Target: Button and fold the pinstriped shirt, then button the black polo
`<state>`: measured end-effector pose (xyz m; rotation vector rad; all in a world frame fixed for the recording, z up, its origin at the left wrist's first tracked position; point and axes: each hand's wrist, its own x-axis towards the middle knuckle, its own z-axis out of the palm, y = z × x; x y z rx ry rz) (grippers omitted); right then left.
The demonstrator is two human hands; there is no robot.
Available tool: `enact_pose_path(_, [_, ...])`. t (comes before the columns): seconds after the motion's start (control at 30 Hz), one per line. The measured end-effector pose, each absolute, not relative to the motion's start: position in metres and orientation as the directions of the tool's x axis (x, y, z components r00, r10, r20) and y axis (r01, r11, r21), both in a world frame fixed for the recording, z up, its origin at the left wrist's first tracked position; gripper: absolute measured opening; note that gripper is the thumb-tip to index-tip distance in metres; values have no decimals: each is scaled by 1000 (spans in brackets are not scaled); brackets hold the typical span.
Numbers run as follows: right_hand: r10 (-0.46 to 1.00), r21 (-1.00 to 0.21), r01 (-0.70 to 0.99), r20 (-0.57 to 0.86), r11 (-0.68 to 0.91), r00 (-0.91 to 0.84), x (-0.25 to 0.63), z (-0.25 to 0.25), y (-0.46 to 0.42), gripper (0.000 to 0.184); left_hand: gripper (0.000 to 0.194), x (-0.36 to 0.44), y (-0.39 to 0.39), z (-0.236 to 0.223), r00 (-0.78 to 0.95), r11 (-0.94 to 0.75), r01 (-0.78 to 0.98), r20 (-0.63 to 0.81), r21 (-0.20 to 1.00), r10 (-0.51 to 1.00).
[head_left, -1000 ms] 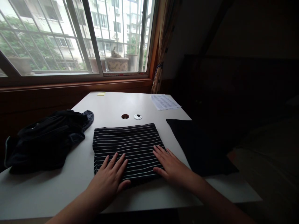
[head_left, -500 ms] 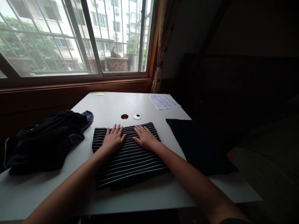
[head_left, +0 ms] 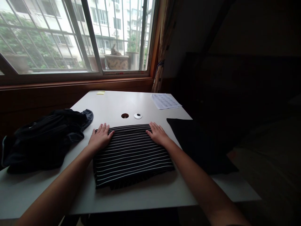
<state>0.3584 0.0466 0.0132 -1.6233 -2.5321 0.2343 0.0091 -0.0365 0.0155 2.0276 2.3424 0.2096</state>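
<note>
Currently, the striped cloth (head_left: 134,153) lies flat and folded on the white table (head_left: 141,201), in the middle of its width, with a strip of tabletop between it and the near table edge. On its left side, the white surface continues up to a dark heap of clothing (head_left: 44,141), and on its right a narrower gap separates it from a dark cloth (head_left: 199,147). Beyond its far edge, and well apart from the far table edge, there are a round hole (head_left: 124,115) and a white disc (head_left: 138,116). The stripes run from left to right, rising a little toward the right; the cloth looks wider in this direction, but because of the slanted view one cannot tell surely its longer side. Its near edge is uneven, with dark fabric coming out below. The left hand (head_left: 101,137) rests palm down at the far left corner, and the right hand (head_left: 158,134) at the far right corner; both have extended fingers and press without grasping. Behind the window glass, a patterned pot (head_left: 117,62) contains a dark, twisted shape, too unclear to name.
</note>
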Motion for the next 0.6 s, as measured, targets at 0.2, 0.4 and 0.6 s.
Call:
enact_pose_path(0.2, [917, -208, 895, 38, 396, -397, 360, 6, 49, 78, 69, -25, -38, 4, -224, 191, 949, 108, 249, 969])
enact_pose_path(0.4, [922, -222, 896, 67, 385, -380, 362, 4, 48, 78, 57, -51, -39, 6, -252, 157, 918, 230, 364, 940])
enact_pose_path(0.6, [920, -234, 890, 86, 391, -381, 363, 4, 47, 75, 53, -65, -33, 19, -236, 55, 852, 288, 521, 928])
